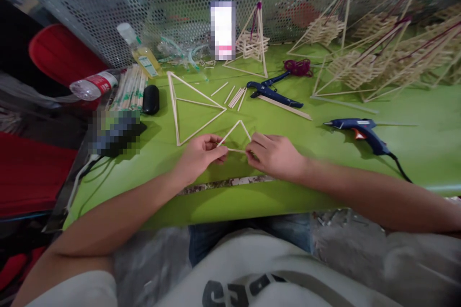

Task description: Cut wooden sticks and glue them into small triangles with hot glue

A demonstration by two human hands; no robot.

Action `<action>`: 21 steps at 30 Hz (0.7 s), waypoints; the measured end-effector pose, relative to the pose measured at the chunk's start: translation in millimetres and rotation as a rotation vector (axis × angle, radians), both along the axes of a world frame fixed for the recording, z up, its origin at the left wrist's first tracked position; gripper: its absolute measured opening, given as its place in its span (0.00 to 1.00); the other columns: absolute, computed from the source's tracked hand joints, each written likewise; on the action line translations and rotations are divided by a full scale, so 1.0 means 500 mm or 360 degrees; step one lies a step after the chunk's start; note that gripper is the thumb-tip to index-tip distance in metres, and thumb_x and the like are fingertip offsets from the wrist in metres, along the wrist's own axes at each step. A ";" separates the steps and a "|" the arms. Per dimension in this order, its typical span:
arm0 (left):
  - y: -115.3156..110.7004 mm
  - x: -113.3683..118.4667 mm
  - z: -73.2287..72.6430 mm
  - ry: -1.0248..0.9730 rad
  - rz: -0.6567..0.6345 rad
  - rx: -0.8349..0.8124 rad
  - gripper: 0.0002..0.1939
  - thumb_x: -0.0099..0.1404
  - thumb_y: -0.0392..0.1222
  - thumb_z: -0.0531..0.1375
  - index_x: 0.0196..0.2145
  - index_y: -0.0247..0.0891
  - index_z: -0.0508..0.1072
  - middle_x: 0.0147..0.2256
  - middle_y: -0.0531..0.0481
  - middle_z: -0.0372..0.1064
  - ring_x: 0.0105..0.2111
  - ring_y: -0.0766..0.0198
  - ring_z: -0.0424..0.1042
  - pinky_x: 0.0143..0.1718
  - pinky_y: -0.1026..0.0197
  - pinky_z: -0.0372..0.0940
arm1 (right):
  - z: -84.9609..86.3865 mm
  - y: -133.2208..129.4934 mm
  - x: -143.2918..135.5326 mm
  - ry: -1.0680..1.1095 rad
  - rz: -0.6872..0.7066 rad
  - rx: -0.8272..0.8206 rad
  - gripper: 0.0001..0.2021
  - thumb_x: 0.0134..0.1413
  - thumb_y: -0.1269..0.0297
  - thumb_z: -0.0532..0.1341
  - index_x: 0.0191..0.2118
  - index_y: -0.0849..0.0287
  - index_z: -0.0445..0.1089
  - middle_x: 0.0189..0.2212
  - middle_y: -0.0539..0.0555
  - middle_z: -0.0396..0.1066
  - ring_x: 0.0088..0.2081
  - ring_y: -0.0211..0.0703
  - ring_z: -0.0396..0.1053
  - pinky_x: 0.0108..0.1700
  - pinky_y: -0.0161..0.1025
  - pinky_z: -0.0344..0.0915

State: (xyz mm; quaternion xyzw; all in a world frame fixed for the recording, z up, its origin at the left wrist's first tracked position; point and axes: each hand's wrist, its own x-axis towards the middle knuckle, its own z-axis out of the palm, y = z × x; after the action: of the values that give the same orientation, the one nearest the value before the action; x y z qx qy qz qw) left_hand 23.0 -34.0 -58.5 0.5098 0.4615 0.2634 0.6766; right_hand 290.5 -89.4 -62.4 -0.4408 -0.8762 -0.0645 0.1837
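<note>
A small triangle of thin wooden sticks (230, 133) is held between my two hands, its peak pointing away from me. My left hand (203, 156) pinches its left corner, thumb along the near stick. At the right corner the fingers of my right hand (272, 153) are closed on it; that corner is largely hidden. Just beyond my left hand lies a larger wooden stick triangle (175, 110) with a bar across it. Several short cut sticks (236, 98) rest beyond the small triangle. A blue hand cutter (273, 95) lies behind my right hand, beside a long flat stick (286, 107).
To the right lies a blue glue gun (360, 130) with a cord. Stick pyramids (374, 67) stand at the back right, another pyramid (253, 45) at the back middle. Purple string (298, 67), bottles (147, 60), bundled sticks (128, 87) and a black case (151, 99) are also on the green table (406, 158).
</note>
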 end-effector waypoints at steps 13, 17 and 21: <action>-0.001 -0.004 -0.029 0.0164 -0.0039 0.0261 0.19 0.68 0.53 0.75 0.47 0.38 0.80 0.39 0.46 0.80 0.37 0.58 0.83 0.40 0.54 0.82 | -0.006 -0.003 -0.015 0.0195 0.0033 -0.0099 0.15 0.74 0.64 0.58 0.34 0.58 0.78 0.33 0.56 0.77 0.27 0.39 0.64 0.31 0.42 0.57; 0.000 -0.006 -0.025 0.0182 -0.0063 0.0332 0.17 0.69 0.52 0.74 0.46 0.38 0.80 0.38 0.47 0.81 0.36 0.59 0.82 0.41 0.54 0.81 | -0.001 0.002 0.003 0.1001 0.0077 -0.0151 0.13 0.72 0.63 0.61 0.32 0.54 0.70 0.25 0.50 0.69 0.25 0.39 0.63 0.26 0.40 0.59; 0.000 -0.003 -0.005 0.0176 -0.0006 0.0412 0.14 0.70 0.50 0.73 0.45 0.37 0.81 0.38 0.46 0.81 0.36 0.59 0.82 0.43 0.54 0.80 | -0.006 0.019 0.024 0.1562 -0.0242 -0.0438 0.11 0.74 0.56 0.61 0.37 0.52 0.67 0.24 0.47 0.65 0.21 0.37 0.57 0.21 0.39 0.53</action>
State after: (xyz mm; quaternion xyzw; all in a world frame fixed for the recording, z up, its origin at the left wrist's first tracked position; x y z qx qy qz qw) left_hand 21.5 -34.0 -61.2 0.6073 0.4593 0.2909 0.5793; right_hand 302.5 -80.1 -65.3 -0.5019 -0.6527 0.2527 0.5083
